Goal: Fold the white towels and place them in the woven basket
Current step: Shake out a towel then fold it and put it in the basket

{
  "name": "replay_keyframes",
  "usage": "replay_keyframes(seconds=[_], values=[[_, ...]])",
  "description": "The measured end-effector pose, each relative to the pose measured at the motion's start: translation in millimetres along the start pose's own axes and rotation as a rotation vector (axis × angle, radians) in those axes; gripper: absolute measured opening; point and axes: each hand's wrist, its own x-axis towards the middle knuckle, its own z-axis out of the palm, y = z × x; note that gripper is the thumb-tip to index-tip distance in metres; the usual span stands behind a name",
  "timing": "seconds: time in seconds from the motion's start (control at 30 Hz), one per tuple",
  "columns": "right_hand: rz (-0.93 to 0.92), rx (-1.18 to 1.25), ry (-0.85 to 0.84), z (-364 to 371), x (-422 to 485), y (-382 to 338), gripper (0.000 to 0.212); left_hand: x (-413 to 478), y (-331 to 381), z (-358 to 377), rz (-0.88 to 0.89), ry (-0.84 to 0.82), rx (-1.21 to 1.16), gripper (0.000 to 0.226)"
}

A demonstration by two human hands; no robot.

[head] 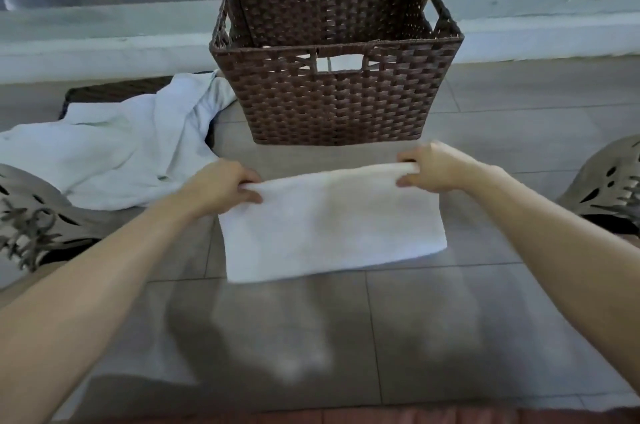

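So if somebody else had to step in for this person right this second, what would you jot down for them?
Left hand: pinches the top left corner of a white towel.
Right hand: pinches its top right corner.
The towel is stretched flat between the hands, just in front of the woven basket.
A crumpled white pile lies on the tiled floor, left of the basket.
Done: the held towel looks partly folded. I cannot tell whether any towel is already in the basket.
Left: finish this fold, put the towel in the basket, then work through the pile.
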Motion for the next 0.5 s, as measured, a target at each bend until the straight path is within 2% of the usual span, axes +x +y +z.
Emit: replay_keyframes(seconds=[0.07, 0.13, 0.2, 0.27, 0.33, 0.4, 0.43, 0.5], values=[[-0.069, 0.041, 0.237, -26, -21, -1, 0.020, -24, 6, -28, 0.112, 0.314, 0.108, 0.027], [-0.201, -0.017, 0.536, -34, -45, -2, 0.016, -48, 14, -41, 0.295, 0.606, 0.261, 0.034], [-0.313, -0.135, 0.743, -17, -65, 3, 0.009, -64, 15, -32, 0.409, 0.723, 0.476, 0.042], [-0.333, -0.252, 0.740, 24, -78, 13, 0.011, -70, 9, 4, 0.447, 0.670, 0.561, 0.049], [-0.334, -0.281, 0.546, 81, -90, 29, 0.023, -77, 4, 60, 0.479, 0.503, 0.561, 0.053], [-0.302, -0.262, 0.311, 134, -109, 40, 0.035, -92, 6, 117, 0.444, 0.293, 0.554, 0.048], [-0.246, -0.222, 0.258, 150, -117, 43, 0.041, -100, 11, 134, 0.403, 0.225, 0.544, 0.045], [-0.106, -0.093, 0.303, 157, -123, 38, 0.033, -105, 23, 143, 0.341, 0.250, 0.493, 0.037]])
